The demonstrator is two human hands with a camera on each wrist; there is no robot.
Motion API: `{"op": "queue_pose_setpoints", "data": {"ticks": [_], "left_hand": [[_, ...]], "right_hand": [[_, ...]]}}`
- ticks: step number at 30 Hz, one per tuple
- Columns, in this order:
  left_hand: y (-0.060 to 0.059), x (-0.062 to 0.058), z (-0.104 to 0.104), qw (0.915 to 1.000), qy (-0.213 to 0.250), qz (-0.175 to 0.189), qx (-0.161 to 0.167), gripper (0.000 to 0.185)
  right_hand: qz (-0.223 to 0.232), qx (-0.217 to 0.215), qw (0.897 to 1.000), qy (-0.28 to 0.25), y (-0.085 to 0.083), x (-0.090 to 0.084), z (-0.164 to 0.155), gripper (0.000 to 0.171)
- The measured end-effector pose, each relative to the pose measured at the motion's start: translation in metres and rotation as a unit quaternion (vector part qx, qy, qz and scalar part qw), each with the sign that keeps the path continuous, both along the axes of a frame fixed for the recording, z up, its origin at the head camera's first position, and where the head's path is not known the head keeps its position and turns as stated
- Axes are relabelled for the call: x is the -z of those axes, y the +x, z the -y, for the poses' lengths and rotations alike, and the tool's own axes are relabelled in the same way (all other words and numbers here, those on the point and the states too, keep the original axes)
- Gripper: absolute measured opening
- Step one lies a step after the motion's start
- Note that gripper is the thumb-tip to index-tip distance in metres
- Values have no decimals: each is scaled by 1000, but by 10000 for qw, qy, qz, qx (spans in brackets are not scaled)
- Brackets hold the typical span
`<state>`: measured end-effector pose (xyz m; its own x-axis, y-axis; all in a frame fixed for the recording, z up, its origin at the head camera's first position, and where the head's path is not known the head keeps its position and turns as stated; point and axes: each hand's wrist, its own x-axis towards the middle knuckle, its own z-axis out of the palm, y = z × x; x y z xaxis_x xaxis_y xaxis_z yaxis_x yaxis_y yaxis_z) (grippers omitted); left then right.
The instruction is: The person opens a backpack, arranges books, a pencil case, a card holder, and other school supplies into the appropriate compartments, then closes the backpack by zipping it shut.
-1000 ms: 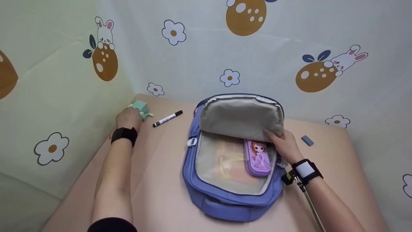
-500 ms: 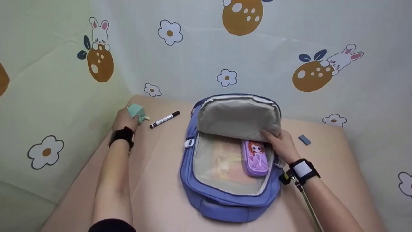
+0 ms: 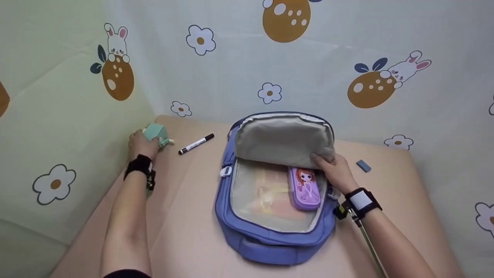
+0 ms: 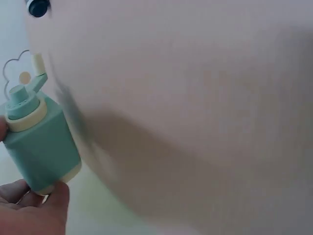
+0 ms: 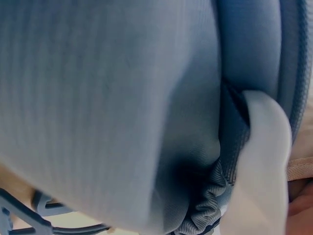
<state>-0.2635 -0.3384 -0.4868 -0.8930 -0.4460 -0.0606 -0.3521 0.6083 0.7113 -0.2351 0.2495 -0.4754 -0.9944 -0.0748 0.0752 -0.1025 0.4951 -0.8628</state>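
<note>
A blue backpack (image 3: 270,239) lies open on the table, its grey-lined flap (image 3: 283,141) folded back. My right hand (image 3: 334,172) grips the flap's lower right edge and holds it up. Inside lie a purple pencil case (image 3: 305,189) with a doll picture and a yellow-orange book (image 3: 266,195). At the table's far left my left hand (image 3: 142,143) holds a small teal sharpener (image 3: 154,133) with a cream cap and a side crank; in the left wrist view the teal sharpener (image 4: 39,139) is pinched between thumb and fingers above the table. The right wrist view shows only blue backpack fabric (image 5: 122,107) close up.
A black-and-white marker (image 3: 196,143) lies between the left hand and the backpack. A small blue-grey eraser (image 3: 363,165) lies on the table to the right of the backpack. Printed cloth walls stand close at the left and the back. The table's front (image 3: 185,231) is bare.
My left hand has closed round the teal sharpener and lifted it slightly off the table. The right hand keeps holding the flap.
</note>
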Motion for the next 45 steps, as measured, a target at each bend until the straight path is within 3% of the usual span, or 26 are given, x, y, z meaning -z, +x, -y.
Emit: {"op": "queue_pose_setpoints", "data": {"ticks": [3, 6, 10, 14, 18, 20, 25, 29, 36, 42, 45], "left_hand": [[0, -11, -1, 9983, 169, -518, 225, 63], [5, -28, -9, 9932, 312, -878, 700, 67], [24, -54, -33, 9768, 671, -1246, 1609, 75], [46, -80, -67, 9446, 953, -1540, 2737, 68], [71, -94, -111, 9053, 1053, -1338, 3893, 65], [83, -96, -136, 8826, 1020, -1173, 4437, 65], [101, -84, -189, 8440, 51, -1146, 5240, 64], [104, -66, -219, 8373, -366, -850, 5388, 63], [98, -50, -255, 8404, -756, -615, 5331, 66], [87, -39, -269, 8427, -825, -655, 5280, 65], [82, -35, -269, 8480, -709, -594, 5218, 64]], "right_hand": [[2, -1, 10000, 43, 0, 0, -1, 62], [8, -60, 10000, -11, 0, -2, -1, 62], [94, -210, 9997, -98, -1, -5, 0, 62], [237, -267, 9993, -118, -1, -7, 0, 63], [411, -322, 9986, -99, 0, -9, -3, 66], [521, -365, 9979, -96, 0, -11, -4, 67], [784, -594, 9951, -28, 1, -20, -4, 65], [974, -749, 9924, 26, 2, -29, -2, 61], [1183, -818, 9894, -186, 1, -38, 3, 65], [1211, -738, 9882, -586, 6, -38, 5, 71], [1122, -807, 9876, -743, 9, -39, 6, 68]]}}
